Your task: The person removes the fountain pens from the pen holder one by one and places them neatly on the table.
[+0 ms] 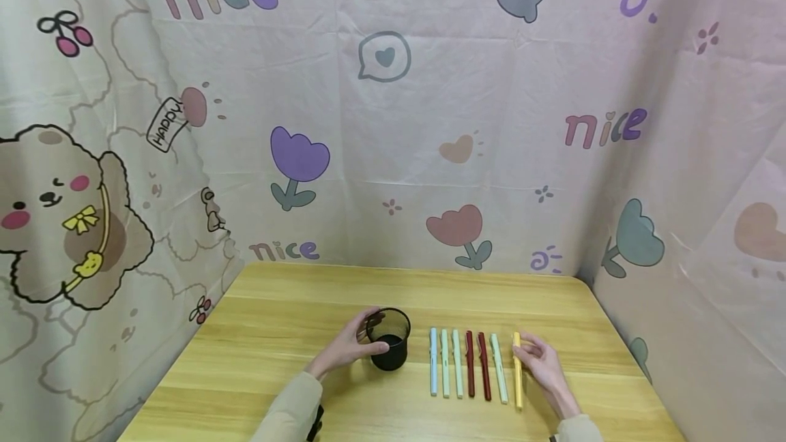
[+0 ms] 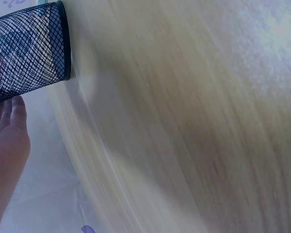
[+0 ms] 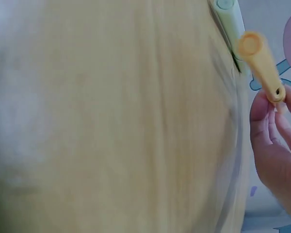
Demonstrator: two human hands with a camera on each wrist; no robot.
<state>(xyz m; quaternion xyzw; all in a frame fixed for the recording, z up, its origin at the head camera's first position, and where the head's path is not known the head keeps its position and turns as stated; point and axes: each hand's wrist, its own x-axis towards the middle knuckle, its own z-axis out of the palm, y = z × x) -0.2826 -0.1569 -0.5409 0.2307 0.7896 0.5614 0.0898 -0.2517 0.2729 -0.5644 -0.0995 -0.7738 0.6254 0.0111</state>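
A black mesh pen holder (image 1: 389, 353) stands upright on the wooden table. My left hand (image 1: 348, 346) holds it from the left, thumb at the front and fingers round the back; the left wrist view shows the mesh wall (image 2: 26, 53) against my fingers (image 2: 19, 114). At the right end of a row of pens, my right hand (image 1: 543, 363) pinches a yellow pen (image 1: 518, 377) near its upper end. In the right wrist view, thumb and fingers meet on the yellow pen (image 3: 263, 65). Whether the pen touches the table, I cannot tell.
Left of the yellow pen lie a light green pen (image 1: 499, 370), two dark red pens (image 1: 470, 367), two more light green pens (image 1: 445, 367) and a light blue pen (image 1: 433, 363), roughly parallel. A patterned curtain (image 1: 393, 121) surrounds the table (image 1: 276, 292) at the back and sides.
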